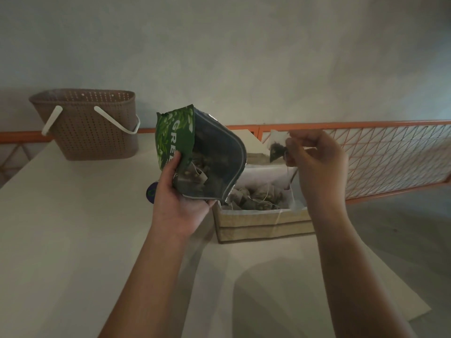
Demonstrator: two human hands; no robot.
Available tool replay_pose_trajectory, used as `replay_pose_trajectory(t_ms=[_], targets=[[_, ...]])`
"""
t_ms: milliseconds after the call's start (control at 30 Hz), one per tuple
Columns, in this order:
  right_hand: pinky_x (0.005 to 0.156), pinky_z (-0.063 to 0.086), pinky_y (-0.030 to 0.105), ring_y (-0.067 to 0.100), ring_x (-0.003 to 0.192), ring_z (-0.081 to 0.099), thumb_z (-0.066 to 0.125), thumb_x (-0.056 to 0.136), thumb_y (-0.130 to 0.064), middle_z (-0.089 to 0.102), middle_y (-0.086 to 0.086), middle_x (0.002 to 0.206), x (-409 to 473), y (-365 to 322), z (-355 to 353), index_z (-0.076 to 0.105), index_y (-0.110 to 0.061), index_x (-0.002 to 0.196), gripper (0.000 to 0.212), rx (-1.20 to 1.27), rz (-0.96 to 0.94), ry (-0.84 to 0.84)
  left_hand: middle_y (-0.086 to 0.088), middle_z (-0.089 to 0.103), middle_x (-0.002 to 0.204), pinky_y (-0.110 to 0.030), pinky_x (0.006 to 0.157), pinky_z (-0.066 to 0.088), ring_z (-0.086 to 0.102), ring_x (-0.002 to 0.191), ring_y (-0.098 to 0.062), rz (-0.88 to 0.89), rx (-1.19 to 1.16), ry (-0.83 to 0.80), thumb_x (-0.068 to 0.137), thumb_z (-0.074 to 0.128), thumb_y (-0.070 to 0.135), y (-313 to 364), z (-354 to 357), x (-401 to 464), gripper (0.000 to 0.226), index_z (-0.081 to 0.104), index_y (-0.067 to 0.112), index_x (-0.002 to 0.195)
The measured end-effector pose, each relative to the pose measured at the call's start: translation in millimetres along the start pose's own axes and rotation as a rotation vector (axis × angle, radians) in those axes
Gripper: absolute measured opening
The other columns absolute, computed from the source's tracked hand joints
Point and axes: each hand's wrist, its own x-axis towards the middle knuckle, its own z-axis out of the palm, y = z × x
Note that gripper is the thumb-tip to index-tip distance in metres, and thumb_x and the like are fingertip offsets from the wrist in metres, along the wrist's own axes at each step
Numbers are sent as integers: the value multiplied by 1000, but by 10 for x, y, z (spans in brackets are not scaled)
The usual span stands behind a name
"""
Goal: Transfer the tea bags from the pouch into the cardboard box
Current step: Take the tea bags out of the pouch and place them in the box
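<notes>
My left hand (179, 203) grips a green tea pouch (202, 154) from below, its open mouth tilted toward me with several tea bags visible inside. To its right, my right hand (317, 162) pinches one pyramid tea bag (277, 147) in the air above the cardboard box (263, 225). A thin string hangs from that hand down toward the box. The open box stands on the white table and holds several tea bags (258, 200).
A brown perforated basket (87, 128) with white handles stands at the back left of the white table (73, 240). An orange wire-mesh panel (390, 157) runs along the right behind the box. A grey wall rises behind everything.
</notes>
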Motion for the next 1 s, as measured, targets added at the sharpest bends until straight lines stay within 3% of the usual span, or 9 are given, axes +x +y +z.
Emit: replay_pose_trajectory(t_ms=[233,367,433,500,600,700,867,933,1000], targets=[[67,56,18,15,79,68,61,93,-5,69,3,94,50,155,-79,65,-17,99,14,-37,26,-35,-11,61,144,-52,103,51,58,132,-39,-7,-32,8,87,66,48,2,-13,17,61,59,25,144],[65,49,7,10,92,63,62,93,-15,63,4,117,55,481,-102,66,-21,108,17,-386,62,-233,-14,59,146,-50,104,51,58,131,-38,-26,-66,-9,90,66,47,0,-25,7,61,58,21,145],[82,47,13,16,108,57,63,92,-24,55,3,128,34,641,-55,68,-24,112,20,-616,57,-355,-14,57,148,-49,108,48,57,133,-38,-35,-70,-14,92,65,48,4,-45,16,61,56,20,146],[85,46,21,14,108,56,62,93,-25,58,0,125,25,711,28,70,-28,113,22,-698,49,-423,-15,56,149,-50,113,44,56,134,-38,-43,-74,-11,93,65,48,7,-53,24,62,55,20,147],[68,44,8,0,83,58,62,94,-23,67,-5,110,53,740,150,68,-23,117,24,-624,116,-691,-14,60,145,-49,114,42,58,133,-37,-44,-67,-12,94,63,48,9,-34,17,58,59,19,144],[83,49,22,11,82,61,59,95,-33,68,-1,93,133,855,220,68,-14,111,27,-848,246,-950,-16,60,144,-50,110,47,60,130,-39,-45,-84,4,92,65,48,6,-25,8,58,60,18,142],[96,48,44,20,100,59,55,90,-52,65,-3,107,139,918,233,63,-26,123,43,-1106,183,-772,-15,60,144,-49,112,45,59,131,-37,-40,-69,14,94,62,49,12,-22,11,59,58,18,144],[98,47,43,17,109,55,52,95,-45,60,-5,121,36,840,277,62,-30,125,35,-964,61,-687,-16,62,142,-50,112,45,60,129,-38,-32,-65,11,94,62,49,14,-19,6,58,60,17,142],[90,51,32,11,102,60,45,100,-41,61,-8,117,-101,657,346,60,-27,122,30,-565,39,-553,-16,60,144,-50,112,45,59,131,-37,-26,-43,11,94,61,49,19,-25,6,59,58,17,144]])
